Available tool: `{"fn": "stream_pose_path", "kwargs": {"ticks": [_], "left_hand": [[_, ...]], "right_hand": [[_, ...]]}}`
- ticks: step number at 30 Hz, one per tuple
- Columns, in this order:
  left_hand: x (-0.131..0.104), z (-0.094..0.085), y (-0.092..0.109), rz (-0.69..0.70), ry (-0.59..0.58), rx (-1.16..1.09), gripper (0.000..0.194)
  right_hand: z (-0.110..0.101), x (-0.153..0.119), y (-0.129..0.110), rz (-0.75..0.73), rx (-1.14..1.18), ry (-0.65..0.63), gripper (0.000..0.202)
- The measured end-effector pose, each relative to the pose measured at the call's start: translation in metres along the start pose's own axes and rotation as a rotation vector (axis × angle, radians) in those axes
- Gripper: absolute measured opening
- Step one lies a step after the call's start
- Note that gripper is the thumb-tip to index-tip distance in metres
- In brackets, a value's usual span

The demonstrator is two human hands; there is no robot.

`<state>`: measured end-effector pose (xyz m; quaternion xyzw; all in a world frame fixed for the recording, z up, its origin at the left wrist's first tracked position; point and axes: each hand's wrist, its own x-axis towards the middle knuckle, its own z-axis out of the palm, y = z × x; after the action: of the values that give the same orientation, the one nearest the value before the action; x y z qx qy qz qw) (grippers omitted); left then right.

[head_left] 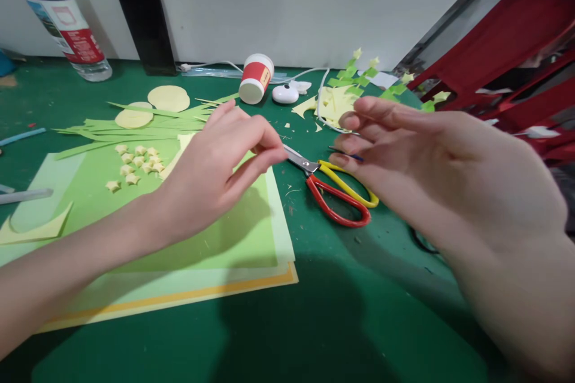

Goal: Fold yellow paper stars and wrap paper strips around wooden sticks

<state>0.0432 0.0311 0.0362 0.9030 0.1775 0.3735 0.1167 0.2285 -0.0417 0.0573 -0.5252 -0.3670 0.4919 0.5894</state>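
My left hand [224,161] is held over the green paper sheets [215,245], its thumb and index finger pressed together; whatever may be between them is too small to make out. My right hand [431,173] is turned palm up at the right, fingers curled, with a thin dark pointed object [353,155] showing at its fingertips. Between the hands, scissors [344,191] with one red and one yellow handle lie on the green table. Small pale yellow paper stars [139,161] sit on the sheets left of my left hand.
Green paper strips [99,131] and yellow paper circles [168,98] lie behind the sheets. A paper cup [256,79], white earphone case [285,94], bottle [74,30] and propped phone [142,18] stand near the wall. Yellow scraps [335,106] are at the back right.
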Motion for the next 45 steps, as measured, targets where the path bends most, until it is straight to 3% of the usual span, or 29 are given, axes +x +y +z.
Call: {"fn": "stream_pose_path", "kwargs": {"ticks": [4,8,12,19,23,26,28,33,37,39,41,43,45], "left_hand": [[0.0,-0.002,0.003,0.007,0.018,-0.011,0.017],[-0.001,-0.002,0.004,0.03,0.022,0.011,0.019],[-0.003,0.002,0.001,0.079,-0.013,0.033,0.023],[-0.004,0.003,-0.001,0.149,-0.055,0.134,0.026],[-0.008,0.006,0.003,0.259,-0.103,0.205,0.023],[-0.011,0.01,0.007,0.351,-0.1,0.306,0.023],[-0.012,0.011,0.009,0.416,-0.077,0.398,0.022],[-0.01,0.006,0.011,0.486,-0.005,0.541,0.019],[-0.009,0.005,0.011,0.51,0.053,0.547,0.019],[-0.009,0.004,0.008,0.519,0.061,0.525,0.022],[-0.008,0.003,0.005,0.511,0.073,0.497,0.029],[-0.005,0.0,0.001,0.453,0.089,0.463,0.038],[-0.002,-0.003,-0.002,0.34,0.084,0.383,0.032]], "right_hand": [[0.004,0.001,0.012,0.065,-0.133,-0.162,0.018],[0.009,-0.001,0.024,0.131,-0.255,-0.352,0.024],[0.012,-0.008,0.027,0.146,-0.275,-0.416,0.025],[0.015,-0.016,0.024,-0.143,-0.536,-0.527,0.023],[0.02,-0.021,0.03,-0.277,-0.676,-0.638,0.023],[0.02,-0.024,0.034,-0.29,-0.735,-0.669,0.027],[0.018,-0.023,0.035,-0.219,-0.749,-0.673,0.029],[0.017,-0.014,0.037,0.073,-0.467,-0.61,0.017],[0.019,-0.012,0.036,0.142,-0.32,-0.523,0.008],[0.016,-0.01,0.032,0.06,-0.415,-0.463,0.009],[0.01,-0.004,0.027,-0.122,-0.58,-0.331,0.006],[0.001,0.007,0.022,-0.329,-0.739,-0.113,0.004],[-0.011,0.021,0.021,-0.459,-0.899,0.048,0.012]]}}
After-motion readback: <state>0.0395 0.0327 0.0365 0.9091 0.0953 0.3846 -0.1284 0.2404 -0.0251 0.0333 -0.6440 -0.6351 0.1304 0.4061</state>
